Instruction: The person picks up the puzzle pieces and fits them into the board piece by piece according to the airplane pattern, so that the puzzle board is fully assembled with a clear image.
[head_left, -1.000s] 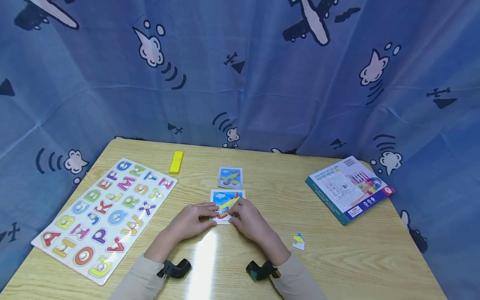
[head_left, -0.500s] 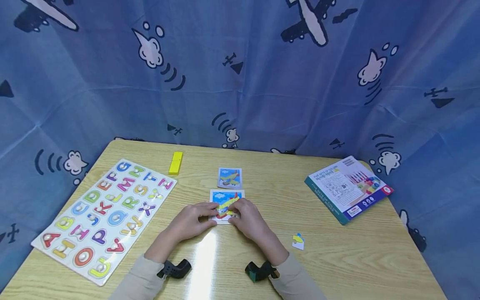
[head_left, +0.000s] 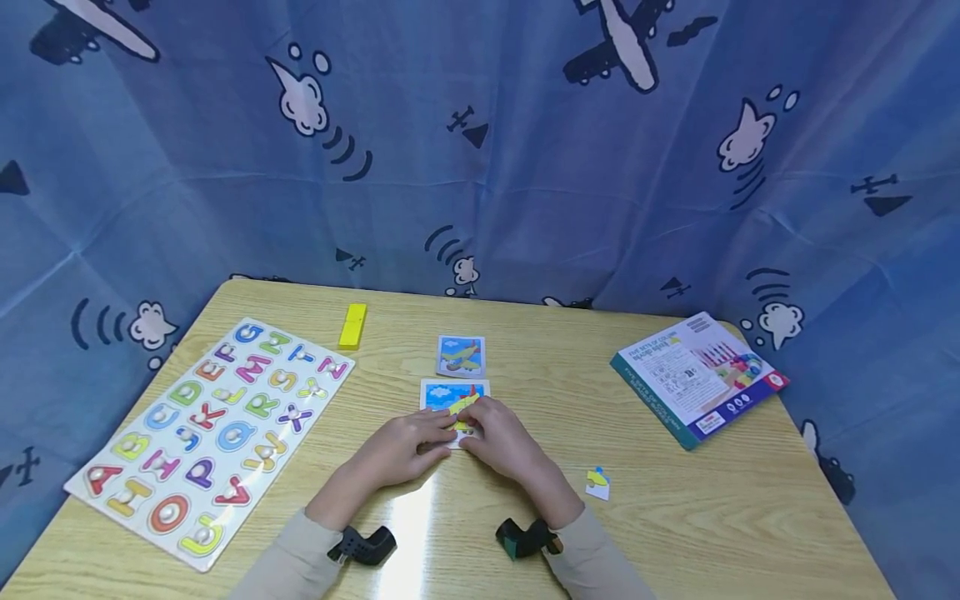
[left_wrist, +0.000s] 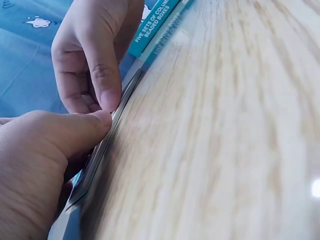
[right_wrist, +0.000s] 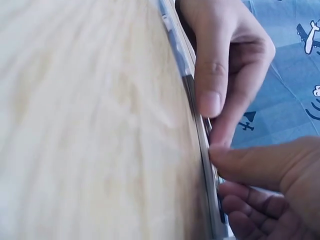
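A small jigsaw puzzle of a yellow and red airplane on blue sky [head_left: 439, 394] lies flat on the table between both hands. From the left, my left hand [head_left: 405, 446] reaches over its lower part, fingers fairly straight on the surface and thumb at the near edge. My right hand [head_left: 501, 442] pinches a yellow-and-white puzzle piece at the lower right, mostly hidden by the fingers. The two hands' fingertips nearly meet there. In the right wrist view, the right thumb [right_wrist: 245, 162] lies along the puzzle's edge. Behind the puzzle is a matching airplane picture card [head_left: 461, 356].
A loose puzzle piece [head_left: 597, 484] lies right of the right forearm. On the left rests a white alphabet board [head_left: 247, 367] with knobbed letters. A yellow block [head_left: 352, 326] sits at the back. A boxed bead set [head_left: 697, 379] lies at the right, before a blue curtain [head_left: 525, 167].
My left hand has slid right across the puzzle, its fingertips now close to the right hand's. The right hand has stayed nearly in place at the puzzle's lower right.
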